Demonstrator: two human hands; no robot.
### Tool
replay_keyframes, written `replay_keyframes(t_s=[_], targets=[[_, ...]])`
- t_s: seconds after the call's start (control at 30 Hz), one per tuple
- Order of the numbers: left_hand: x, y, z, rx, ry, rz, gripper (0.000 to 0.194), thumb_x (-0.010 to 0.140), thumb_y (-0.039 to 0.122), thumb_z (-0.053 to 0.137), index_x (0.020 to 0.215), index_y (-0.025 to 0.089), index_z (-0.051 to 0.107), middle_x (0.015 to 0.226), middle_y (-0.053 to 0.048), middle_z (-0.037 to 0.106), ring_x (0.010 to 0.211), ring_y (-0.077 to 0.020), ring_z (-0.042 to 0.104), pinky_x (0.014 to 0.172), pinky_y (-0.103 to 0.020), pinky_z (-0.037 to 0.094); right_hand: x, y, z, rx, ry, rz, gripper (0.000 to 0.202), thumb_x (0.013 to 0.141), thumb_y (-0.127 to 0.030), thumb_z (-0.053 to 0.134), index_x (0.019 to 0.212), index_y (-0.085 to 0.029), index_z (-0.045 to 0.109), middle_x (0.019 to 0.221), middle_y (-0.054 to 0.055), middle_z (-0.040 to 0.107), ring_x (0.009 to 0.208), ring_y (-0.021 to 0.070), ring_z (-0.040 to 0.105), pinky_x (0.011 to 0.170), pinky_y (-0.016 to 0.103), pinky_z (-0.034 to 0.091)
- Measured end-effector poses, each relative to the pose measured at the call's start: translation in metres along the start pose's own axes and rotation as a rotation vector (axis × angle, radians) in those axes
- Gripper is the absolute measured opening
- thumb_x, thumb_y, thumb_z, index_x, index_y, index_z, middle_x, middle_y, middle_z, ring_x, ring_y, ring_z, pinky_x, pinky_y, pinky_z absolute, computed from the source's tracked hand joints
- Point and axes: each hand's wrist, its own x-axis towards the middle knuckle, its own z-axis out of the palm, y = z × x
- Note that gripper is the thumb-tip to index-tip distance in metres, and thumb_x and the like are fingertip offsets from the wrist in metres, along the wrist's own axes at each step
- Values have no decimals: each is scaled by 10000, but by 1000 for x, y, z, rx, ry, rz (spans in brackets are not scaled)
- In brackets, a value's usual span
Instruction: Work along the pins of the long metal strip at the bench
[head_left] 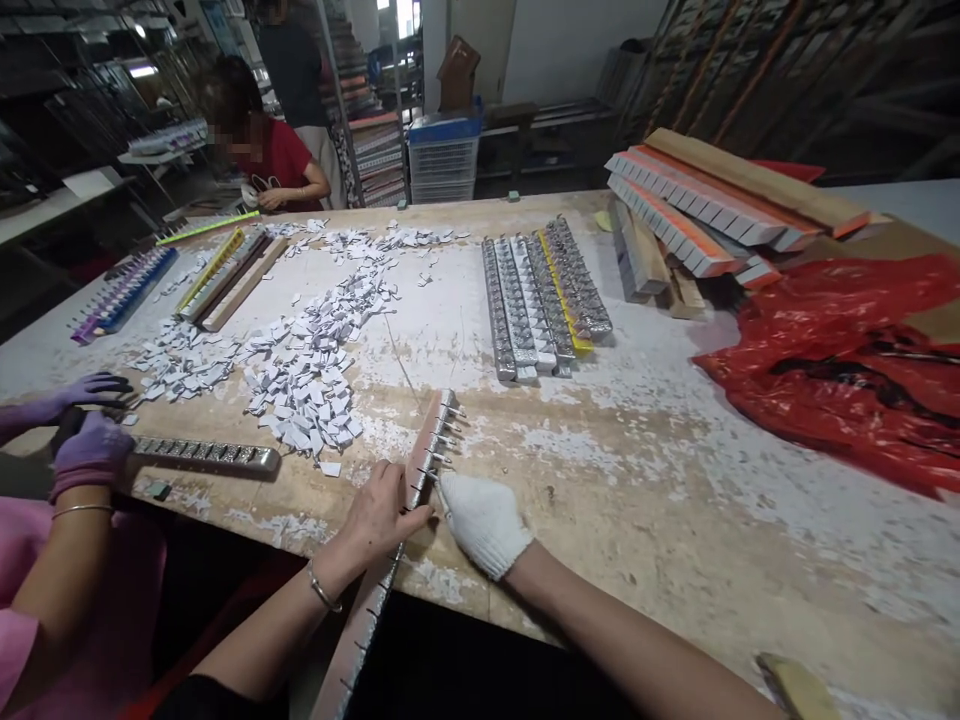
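Note:
A long wooden bar [360, 625] with a row of metal pins runs from my lap over the table's front edge. My left hand [379, 510], bare with a bracelet at the wrist, grips the bar near its middle, thumb across the top. On the bar's right side my right hand [480, 515], in a white knit glove, is closed at one of the pins; whatever its fingertips pinch is too small to make out. Several pins stick out to the right near the bar's far end. A heap of small white pieces [311, 385] lies beyond my left hand.
At left, a co-worker's purple-gloved hands [94, 450] are at a silvery bar [202, 453]. Silvery strips [540, 295] lie mid-table. Orange-and-white bars [697, 205] and a red plastic bag [847, 350] sit at right. A person in red [289, 160] works across the table [585, 520].

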Motion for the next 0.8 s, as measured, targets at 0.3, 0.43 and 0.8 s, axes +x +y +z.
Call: replay_keyframes(t_s=[0.3, 0.43, 0.8], targets=[[1, -9, 16, -11, 37, 81, 231, 808, 283, 612, 919, 206, 424, 924, -36, 465, 810, -211, 462, 675, -321, 408, 17, -7, 5, 3, -64, -115, 134, 899, -147, 542, 983, -117, 642, 839, 162, 691, 829, 268, 700, 704, 301, 495], [4, -5, 13, -18, 45, 55, 245, 797, 273, 647, 921, 191, 452, 913, -39, 478, 820, -215, 477, 686, -326, 414, 27, -5, -5, 16, -118, -118, 133, 913, -165, 553, 1015, -128, 629, 885, 161, 699, 863, 271, 701, 721, 309, 494], [59, -32, -49, 574, 65, -40, 272, 839, -60, 439, 889, 106, 649, 916, -161, 594, 902, -278, 534, 756, -371, 418, -7, 40, -5, 272, 36, 24, 346, 1006, -285, 461, 1313, -157, 556, 1191, 142, 688, 1063, 272, 664, 851, 339, 479]])
